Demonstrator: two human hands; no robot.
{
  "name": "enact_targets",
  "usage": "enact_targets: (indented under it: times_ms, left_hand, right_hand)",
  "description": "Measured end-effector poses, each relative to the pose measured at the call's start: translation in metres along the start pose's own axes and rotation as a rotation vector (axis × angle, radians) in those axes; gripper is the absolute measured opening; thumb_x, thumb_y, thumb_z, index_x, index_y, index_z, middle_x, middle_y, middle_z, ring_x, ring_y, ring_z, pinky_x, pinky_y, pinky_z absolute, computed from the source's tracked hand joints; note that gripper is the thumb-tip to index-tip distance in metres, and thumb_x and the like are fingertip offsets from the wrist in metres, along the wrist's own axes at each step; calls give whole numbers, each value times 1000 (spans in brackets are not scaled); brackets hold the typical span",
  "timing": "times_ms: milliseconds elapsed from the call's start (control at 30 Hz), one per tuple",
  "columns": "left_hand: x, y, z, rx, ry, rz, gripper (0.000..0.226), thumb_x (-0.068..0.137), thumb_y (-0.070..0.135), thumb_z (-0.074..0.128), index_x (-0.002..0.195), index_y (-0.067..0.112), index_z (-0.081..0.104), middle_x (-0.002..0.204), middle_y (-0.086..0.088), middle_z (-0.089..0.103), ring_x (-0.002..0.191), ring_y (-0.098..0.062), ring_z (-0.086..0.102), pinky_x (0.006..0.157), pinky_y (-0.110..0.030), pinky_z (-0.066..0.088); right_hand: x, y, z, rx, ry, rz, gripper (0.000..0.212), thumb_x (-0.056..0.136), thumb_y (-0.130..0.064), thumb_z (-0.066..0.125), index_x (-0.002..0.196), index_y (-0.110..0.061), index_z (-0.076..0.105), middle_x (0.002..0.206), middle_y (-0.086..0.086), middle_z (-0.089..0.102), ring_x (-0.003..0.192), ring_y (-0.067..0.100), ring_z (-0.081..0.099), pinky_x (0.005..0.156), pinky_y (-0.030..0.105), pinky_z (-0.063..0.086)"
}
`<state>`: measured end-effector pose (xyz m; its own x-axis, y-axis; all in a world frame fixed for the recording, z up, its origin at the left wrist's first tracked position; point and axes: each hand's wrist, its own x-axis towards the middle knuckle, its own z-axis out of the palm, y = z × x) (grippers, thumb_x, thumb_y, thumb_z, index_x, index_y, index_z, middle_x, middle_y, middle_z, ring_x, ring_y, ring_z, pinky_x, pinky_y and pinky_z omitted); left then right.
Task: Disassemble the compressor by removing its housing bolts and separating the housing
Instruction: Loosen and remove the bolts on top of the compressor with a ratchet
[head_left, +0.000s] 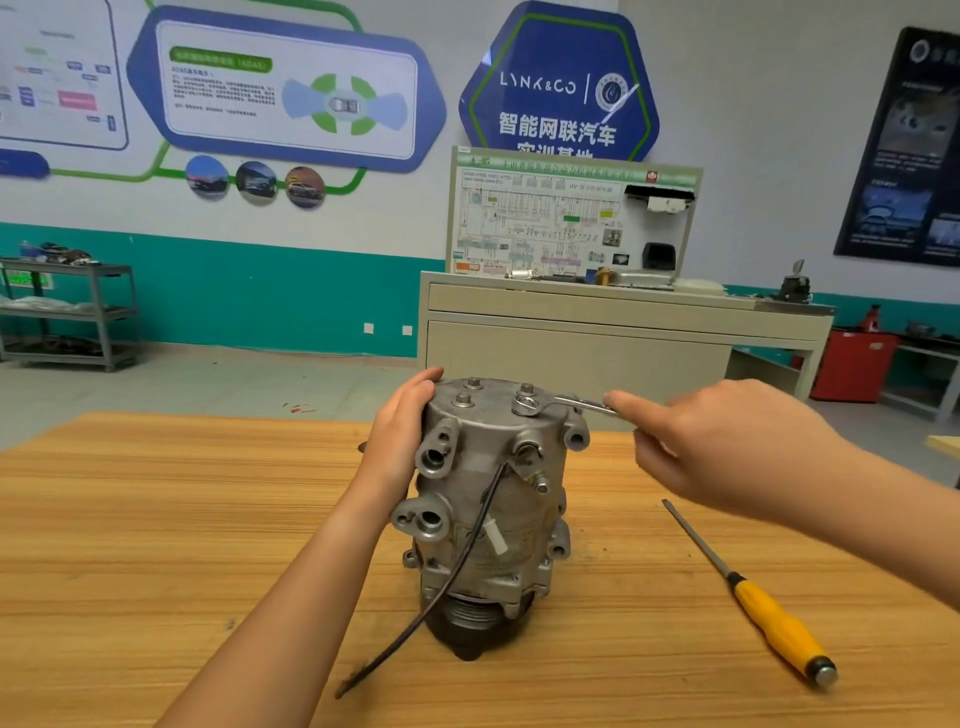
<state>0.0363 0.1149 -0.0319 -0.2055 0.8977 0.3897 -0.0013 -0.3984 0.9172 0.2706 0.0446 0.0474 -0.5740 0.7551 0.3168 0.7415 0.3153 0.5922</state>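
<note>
Four bolts (462, 399): hex heads on the top face of the compressor (493, 499); three bare, the fourth covered by the wrench ring.
Hidden: the compressor's far side; its dark ribbed pulley end, turned down against the table and mostly in shadow.
Right hand (727, 447): motion-blurred; curled round the wrench handle, forefinger laid along it; the other fingers hard to make out.
Left hand (402, 421): wrapped round the compressor's upper left edge, fingertips over the top rim.
Compressor: stands on end at mid-table; dull grey cast metal, cylindrical, with round ports and mounting lugs.
Wrench (571, 402): bright steel, slim, ring end on the bolt, handle running right.
Cable (452, 571): black, trailing from the compressor's side to the table.
Screwdriver (779, 623): yellow handle, steel shaft, lying right of the compressor, apart from it.
Table (156, 519): wood grain, orange-brown.
Room: grey floor, white wall with a teal band and posters; a beige bench (571, 338) with a wiring board; a metal rack (78, 312) at left.
</note>
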Motion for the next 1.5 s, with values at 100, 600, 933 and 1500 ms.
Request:
enact_targets:
  times_ms: [100,600,933,1500]
  left_hand:
    - [4,-1,0,-35,-49,-29,30,99,27,31,119,28,53,122,-1,54,114,-16,51,95,-30,43]
    - [62,93,34,448,-260,101,17,93,40,49,92,29,61,95,11,70,78,3,65,70,-24,46]
    - [86,96,121,448,-677,-225,16,93,25,57,85,12,62,69,1,63,65,-13,58,65,-29,49]
    - [64,153,88,-75,-504,190,15,95,8,51,90,15,63,74,4,67,55,-2,53,49,-13,46]
  right_hand:
    - [19,26,27,-5,70,-115,46,98,-32,20,143,-33,20,82,-9,54,64,12,49,49,21,32]
    - [84,33,43,166,665,-239,32,58,18,74,85,1,71,73,16,67,59,29,64,41,32,51]
    - [76,32,54,209,681,-229,18,76,9,61,88,0,71,74,15,66,64,30,65,44,35,52]
    - [64,2,3,1735,602,367,32,96,-22,45,128,-25,44,109,0,63,88,11,64,77,23,50]
